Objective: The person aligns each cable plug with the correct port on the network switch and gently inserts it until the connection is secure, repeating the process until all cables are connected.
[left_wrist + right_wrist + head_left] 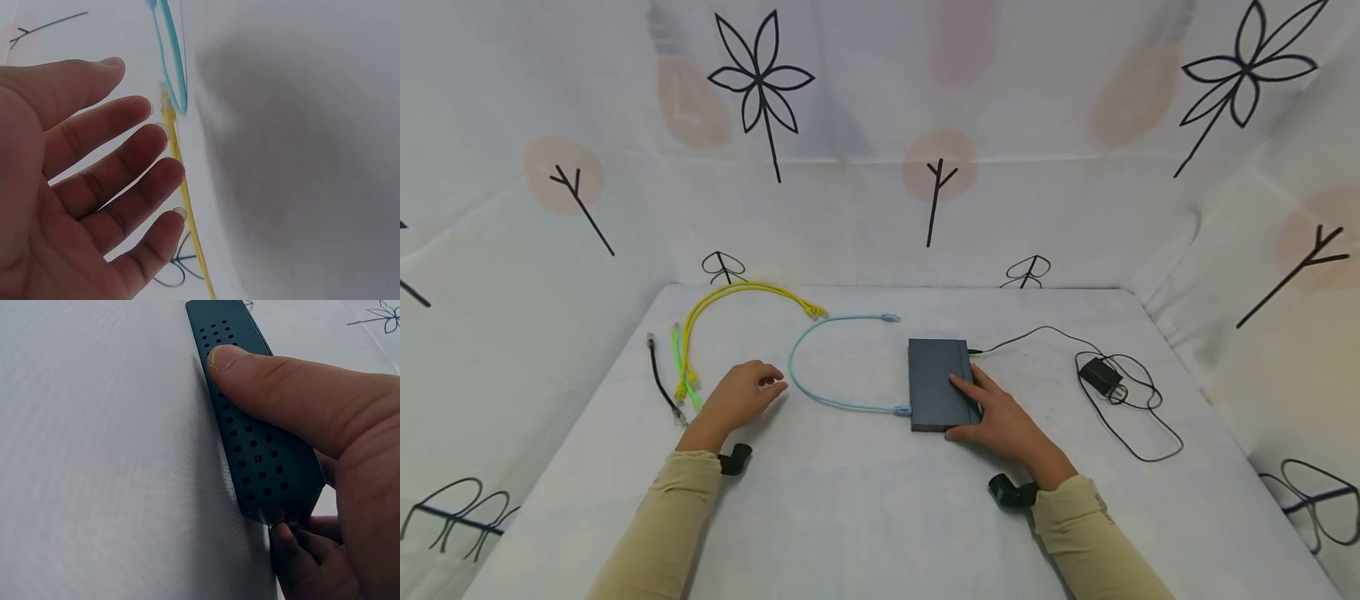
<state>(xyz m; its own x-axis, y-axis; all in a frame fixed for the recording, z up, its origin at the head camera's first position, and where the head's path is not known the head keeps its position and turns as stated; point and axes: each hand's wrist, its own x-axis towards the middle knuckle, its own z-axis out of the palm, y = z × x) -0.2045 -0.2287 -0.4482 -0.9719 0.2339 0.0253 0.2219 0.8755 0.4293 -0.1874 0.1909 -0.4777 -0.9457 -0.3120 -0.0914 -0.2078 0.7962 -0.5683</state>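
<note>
My right hand [1000,417] grips a dark grey network switch [938,383] at its right and near sides. In the right wrist view the thumb presses on the vent holes of the switch's side [259,456], with other fingers around its corner. A light-blue Ethernet cable [801,346] runs from the switch's left side, its other plug [891,317] lying loose on the table. Over the table on the left, my left hand [741,397] holds nothing, its fingers relaxed and slightly bent. It is between the blue cable and the yellow Ethernet cables [700,312].
A short green cable [688,387] and a short black cable [658,375] lie left of the left hand. From the switch's right side, a thin black cord leads to a power adapter [1101,377] among loose coils. Patterned white cloth [857,217] surrounds the white table [865,517].
</note>
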